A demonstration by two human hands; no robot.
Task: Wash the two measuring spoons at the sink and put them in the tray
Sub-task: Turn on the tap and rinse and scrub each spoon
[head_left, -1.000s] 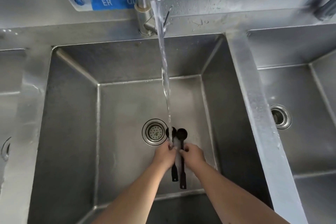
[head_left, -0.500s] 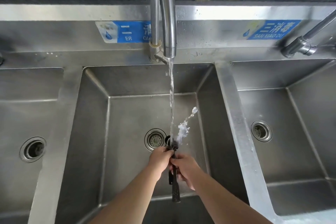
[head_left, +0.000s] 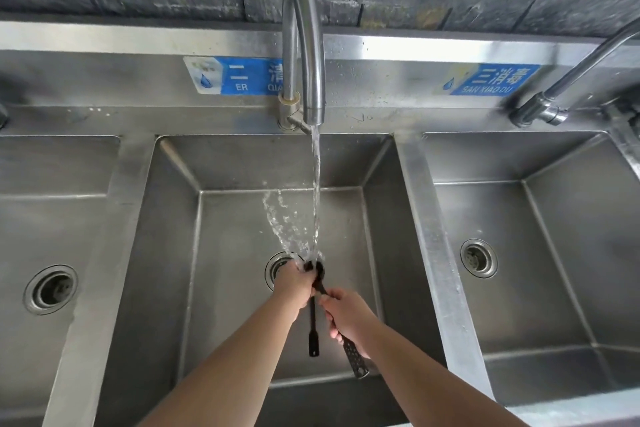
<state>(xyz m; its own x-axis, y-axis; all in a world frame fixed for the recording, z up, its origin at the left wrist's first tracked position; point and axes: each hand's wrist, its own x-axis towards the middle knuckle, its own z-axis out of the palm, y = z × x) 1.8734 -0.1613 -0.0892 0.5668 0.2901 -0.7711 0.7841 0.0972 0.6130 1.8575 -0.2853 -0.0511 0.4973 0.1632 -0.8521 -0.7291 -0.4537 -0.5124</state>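
Observation:
Two black measuring spoons sit under the running water in the middle sink basin. My left hand grips one spoon near its bowl; its thin handle hangs straight down. My right hand holds the other spoon by its perforated handle, which slants down to the right. The two bowls meet under the stream beside my left fingers. Water splashes up and to the left off them. No tray is in view.
The curved faucet pours into the middle basin, whose drain lies just left of my hands. Steel basins with drains flank it on the left and right. A second tap stands at the back right.
The camera has tilted up, showing more wall and all three basins. The spoon handles have spread apart, the right one now slanting right, and the splash has shifted from the right side to the left.

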